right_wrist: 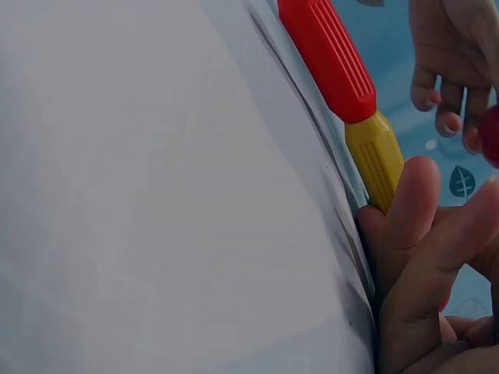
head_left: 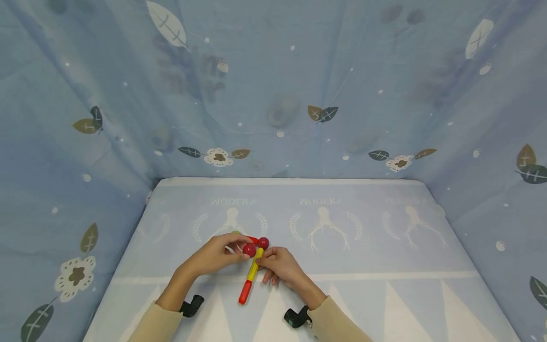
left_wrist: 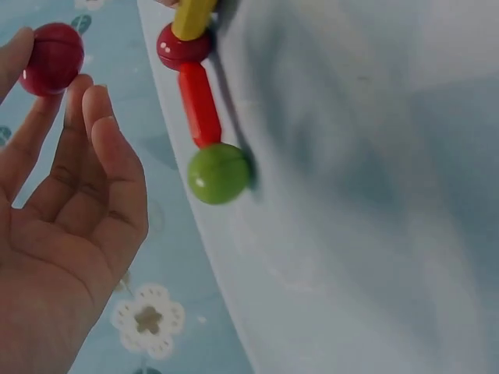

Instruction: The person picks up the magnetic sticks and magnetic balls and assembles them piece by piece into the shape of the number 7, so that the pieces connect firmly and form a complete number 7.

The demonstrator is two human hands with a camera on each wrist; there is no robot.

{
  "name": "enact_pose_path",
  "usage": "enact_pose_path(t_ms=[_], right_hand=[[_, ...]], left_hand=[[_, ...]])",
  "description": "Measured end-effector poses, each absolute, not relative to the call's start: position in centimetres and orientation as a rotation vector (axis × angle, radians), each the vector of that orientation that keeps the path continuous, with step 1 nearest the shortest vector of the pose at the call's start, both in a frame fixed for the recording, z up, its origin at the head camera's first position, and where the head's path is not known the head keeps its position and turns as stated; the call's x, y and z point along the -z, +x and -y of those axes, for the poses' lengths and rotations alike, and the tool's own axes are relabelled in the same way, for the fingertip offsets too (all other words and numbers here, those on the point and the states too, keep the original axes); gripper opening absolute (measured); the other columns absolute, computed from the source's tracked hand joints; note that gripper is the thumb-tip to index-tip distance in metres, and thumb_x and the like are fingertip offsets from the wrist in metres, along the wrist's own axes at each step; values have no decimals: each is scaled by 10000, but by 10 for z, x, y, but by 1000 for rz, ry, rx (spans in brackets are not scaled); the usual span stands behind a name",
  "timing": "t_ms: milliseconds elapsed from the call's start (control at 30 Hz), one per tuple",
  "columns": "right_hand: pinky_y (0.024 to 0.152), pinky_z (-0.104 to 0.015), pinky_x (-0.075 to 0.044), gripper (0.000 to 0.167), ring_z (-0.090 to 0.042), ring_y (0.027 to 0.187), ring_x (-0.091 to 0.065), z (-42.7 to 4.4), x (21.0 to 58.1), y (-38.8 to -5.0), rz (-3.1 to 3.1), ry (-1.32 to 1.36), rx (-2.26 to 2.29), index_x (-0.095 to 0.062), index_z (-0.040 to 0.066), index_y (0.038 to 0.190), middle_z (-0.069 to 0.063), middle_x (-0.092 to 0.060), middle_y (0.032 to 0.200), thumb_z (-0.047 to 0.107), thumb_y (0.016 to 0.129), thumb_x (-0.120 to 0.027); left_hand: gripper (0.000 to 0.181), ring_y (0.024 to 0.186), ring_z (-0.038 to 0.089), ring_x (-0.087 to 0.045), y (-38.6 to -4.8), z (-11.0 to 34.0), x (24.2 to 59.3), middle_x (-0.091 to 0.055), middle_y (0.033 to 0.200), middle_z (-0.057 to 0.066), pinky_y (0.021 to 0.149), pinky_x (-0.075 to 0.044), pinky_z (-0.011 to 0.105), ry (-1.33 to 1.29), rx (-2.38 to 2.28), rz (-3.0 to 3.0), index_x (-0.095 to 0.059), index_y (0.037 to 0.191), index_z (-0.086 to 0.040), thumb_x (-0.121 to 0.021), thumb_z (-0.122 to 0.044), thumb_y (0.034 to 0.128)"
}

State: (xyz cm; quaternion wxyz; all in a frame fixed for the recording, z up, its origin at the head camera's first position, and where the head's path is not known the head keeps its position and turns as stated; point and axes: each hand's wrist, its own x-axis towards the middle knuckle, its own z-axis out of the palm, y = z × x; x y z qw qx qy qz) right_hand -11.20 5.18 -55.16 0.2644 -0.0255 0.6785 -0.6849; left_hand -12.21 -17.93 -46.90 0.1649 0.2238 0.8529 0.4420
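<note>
My left hand (head_left: 213, 255) pinches a red ball (head_left: 249, 250) between thumb and fingertips; the left wrist view shows this red ball (left_wrist: 53, 59) with a groove round it. My right hand (head_left: 283, 266) holds a yellow rod (head_left: 252, 271) whose near end meets a red rod (head_left: 245, 292). At the yellow rod's far end sits a second red ball (head_left: 263, 243). From that ball another red rod (left_wrist: 200, 107) runs to a green ball (left_wrist: 219, 174), mostly hidden behind the left hand in the head view. In the right wrist view, fingers (right_wrist: 421, 195) cover part of the yellow rod.
A pale patterned cloth covers the table (head_left: 363, 261). Blue curtains (head_left: 273, 85) with leaves and flowers hang behind and on both sides. Black wrist devices (head_left: 297, 317) sit at both sleeves, close above the cloth.
</note>
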Motion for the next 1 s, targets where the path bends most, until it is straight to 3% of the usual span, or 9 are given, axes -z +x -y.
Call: enact_pose_path(t_ms=[400,633,1000], right_hand=[[387,-211,-437,263,-155,465,-624,-52,554,-112,-1839,-63,1839,-587,-37,1009,-146,-716,836,180,935,-715],[386,-213,-440,265,-154,465,-625,-52,553,-112,-1823,-67,1847,-587,-40,1012,-153,-716,842,176,931,-718],[388,-206,-435,266,-133,462,-621,-51,554,-113,-1830,-70,1850,-584,-44,1024,-140,-718,835,170,933,-713]], left_hand=[[374,938,207,-622,-77,209,495,-665,997,-11,817,-517,315,373,-1364,-2289,-706,1185,-171,-797,-351,869],[337,930,209,-646,-63,214,501,-679,1015,2,810,-514,265,355,-1348,-2188,-710,1156,-155,-805,-296,865],[210,649,113,-560,-51,208,504,-673,794,-40,611,-424,266,402,-1132,-2098,-734,955,-195,-850,-253,790]])
